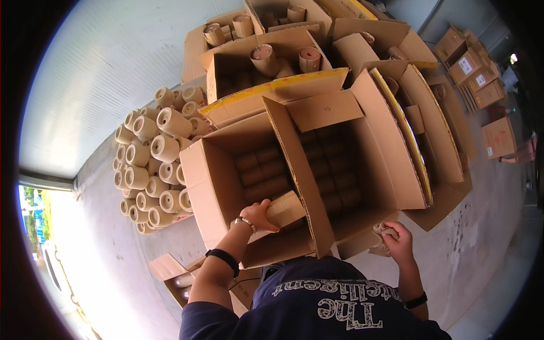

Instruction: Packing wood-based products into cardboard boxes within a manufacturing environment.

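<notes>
My left hand (259,215) is closed around a tan cylinder (286,209), which lies tilted in the left part of a large open cardboard box (211,184). Below it, rows of similar cylinders (263,170) lie in shadow. An upright cardboard panel (299,180) stands just right of the held cylinder. Beyond the panel, more dark cylinders (334,170) fill the floor of the right part. Outside the box's near right corner, my right hand (401,245) grips a crumpled beige cloth (385,233); whether it is fabric or paper is hard to tell.
A heap of beige cylindrical pots (161,153) rises at the left. Open cartons (272,73) with more cylinders crowd the far side and right. Closed cartons (473,65) are stacked at far right. A small open carton (170,269) sits near my left elbow.
</notes>
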Tool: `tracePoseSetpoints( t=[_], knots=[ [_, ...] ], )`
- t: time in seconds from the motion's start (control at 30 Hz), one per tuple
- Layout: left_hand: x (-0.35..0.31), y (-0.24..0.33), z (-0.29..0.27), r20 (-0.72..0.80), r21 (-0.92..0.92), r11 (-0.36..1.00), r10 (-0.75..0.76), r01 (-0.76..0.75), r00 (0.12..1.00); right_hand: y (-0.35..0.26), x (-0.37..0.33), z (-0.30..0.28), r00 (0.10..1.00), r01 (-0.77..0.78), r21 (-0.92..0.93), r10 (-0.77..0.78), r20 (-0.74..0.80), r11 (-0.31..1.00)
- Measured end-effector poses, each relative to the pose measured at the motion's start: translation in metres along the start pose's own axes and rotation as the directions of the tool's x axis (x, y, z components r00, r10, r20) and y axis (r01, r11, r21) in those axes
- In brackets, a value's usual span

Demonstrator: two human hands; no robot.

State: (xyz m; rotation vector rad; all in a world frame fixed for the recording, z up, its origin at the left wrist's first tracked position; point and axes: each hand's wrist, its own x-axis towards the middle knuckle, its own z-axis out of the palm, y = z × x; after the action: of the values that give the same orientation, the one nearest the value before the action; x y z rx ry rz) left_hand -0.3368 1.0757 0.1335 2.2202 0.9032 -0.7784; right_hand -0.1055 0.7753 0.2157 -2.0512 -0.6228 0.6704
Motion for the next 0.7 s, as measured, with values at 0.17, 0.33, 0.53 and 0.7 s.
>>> tracePoseSetpoints(
  t=[0.17, 0.33, 0.53, 0.7],
  knots=[
    [0.051, 0.002, 0.059, 0.231, 0.172, 0.983, -0.099, 0.059, 0.968, 0.012, -0.014, 0.004, 0.991, -0.135, -0.073, 0.135, -0.012, 0.988],
    [0.097, -0.012, 0.116, 0.24, 0.177, 0.973, -0.186, 0.145, 0.953, 0.038, -0.027, 0.016, 0.955, -0.29, -0.112, 0.296, 0.037, 0.95],
    [0.147, -0.048, 0.185, 0.156, 0.2, 0.975, -0.128, 0.095, 0.98, 0.066, -0.032, 0.036, 0.842, -0.538, -0.037, 0.539, 0.026, 0.842],
    [0.177, -0.058, 0.225, 0.153, 0.149, 0.975, -0.19, 0.168, 0.97, 0.073, -0.03, 0.045, 0.861, -0.491, -0.206, 0.508, 0.034, 0.846]
  ],
)
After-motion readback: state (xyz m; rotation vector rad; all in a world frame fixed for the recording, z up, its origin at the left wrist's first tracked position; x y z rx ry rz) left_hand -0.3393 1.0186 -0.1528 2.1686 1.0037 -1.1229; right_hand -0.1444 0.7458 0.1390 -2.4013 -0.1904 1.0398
